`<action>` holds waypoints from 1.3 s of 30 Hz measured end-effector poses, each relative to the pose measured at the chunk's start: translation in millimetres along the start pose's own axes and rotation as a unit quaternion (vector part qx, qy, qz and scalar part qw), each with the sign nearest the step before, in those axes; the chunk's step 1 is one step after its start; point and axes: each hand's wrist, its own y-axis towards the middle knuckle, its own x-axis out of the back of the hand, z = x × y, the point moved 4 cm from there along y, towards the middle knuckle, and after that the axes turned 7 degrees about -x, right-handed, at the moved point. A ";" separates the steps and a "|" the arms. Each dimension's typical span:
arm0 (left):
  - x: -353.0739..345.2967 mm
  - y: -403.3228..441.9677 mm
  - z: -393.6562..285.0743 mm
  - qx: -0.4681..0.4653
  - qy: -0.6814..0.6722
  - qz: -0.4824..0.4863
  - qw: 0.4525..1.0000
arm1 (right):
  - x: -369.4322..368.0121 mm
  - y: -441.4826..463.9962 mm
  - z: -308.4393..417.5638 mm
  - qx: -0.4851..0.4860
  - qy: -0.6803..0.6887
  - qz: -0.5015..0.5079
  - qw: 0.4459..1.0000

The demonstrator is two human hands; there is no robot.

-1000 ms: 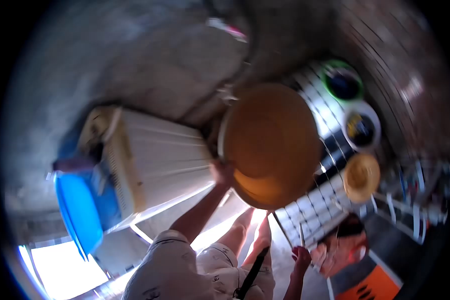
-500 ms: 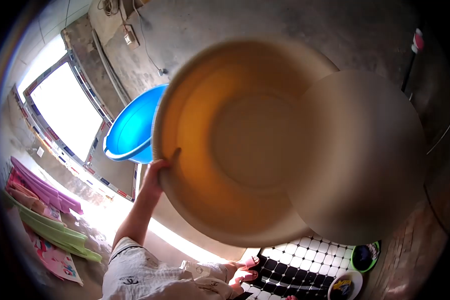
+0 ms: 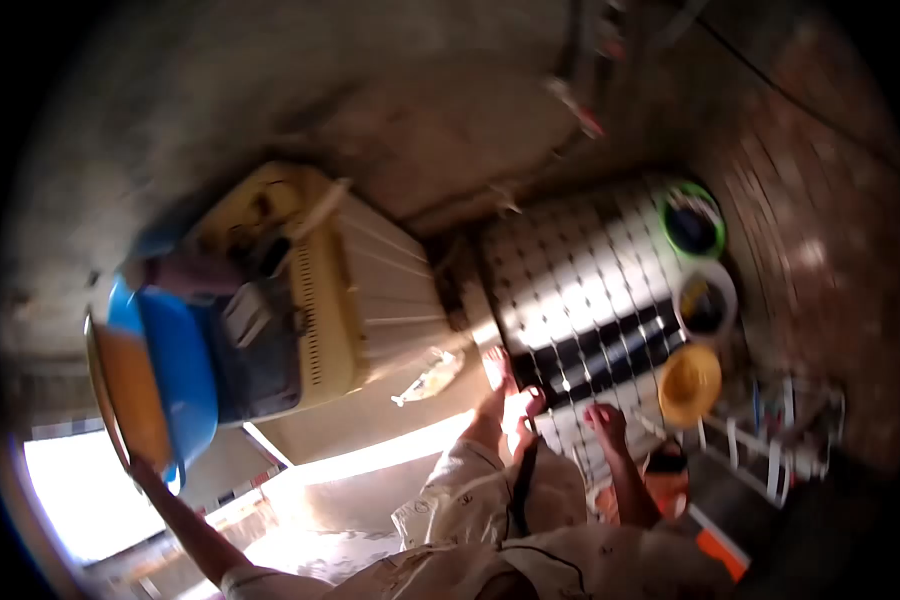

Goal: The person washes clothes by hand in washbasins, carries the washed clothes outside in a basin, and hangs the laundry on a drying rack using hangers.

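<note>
My left hand grips the rim of a large orange-tan basin, at the far left and seen tilted almost edge-on. Its inside faces the blue basin right beside it; whether the two touch I cannot tell. The blue basin rests at the left end of a cream twin-tub washing machine. My right hand hangs low in front of my body, above the floor, a little blurred. Its fingers are curled in, and nothing shows in them.
On the black-and-white tiled floor at the right stand a green basin, a white basin and a small yellow basin. A white rack is at the lower right. Dark items lie on the washing machine. A bright window is at the lower left.
The large orange-tan basin has gone from in front of me to the far left, still in my left hand. My view has turned, bringing the washing machine and my right hand into sight.
</note>
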 end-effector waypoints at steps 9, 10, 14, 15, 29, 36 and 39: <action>-191.2 -259.2 11.6 0.270 0.079 0.254 0.925 | 27.6 35.4 -54.1 0.000 -0.115 -0.118 0.986; -203.2 -281.4 6.9 0.292 0.086 0.290 0.907 | 29.0 35.2 -60.1 -0.082 -0.060 -0.127 0.987; -240.4 -337.7 -3.6 0.339 0.102 0.416 0.838 | 14.2 26.1 -54.8 -0.223 0.031 -0.141 0.964; -249.0 -348.2 -6.3 0.342 0.106 0.442 0.823 | 11.2 22.5 -52.5 -0.236 0.064 -0.143 0.959; -411.3 -534.4 -53.0 0.276 0.161 0.659 0.680 | 143.9 143.9 -213.5 -0.300 0.165 -0.205 0.917; -459.8 -624.0 -73.2 0.236 0.214 0.672 0.669 | 237.2 295.5 -430.9 -0.422 0.530 -0.306 0.668; -466.2 -647.5 -90.5 0.225 0.237 0.675 0.661 | 254.3 332.7 -480.6 -0.419 0.590 -0.287 0.628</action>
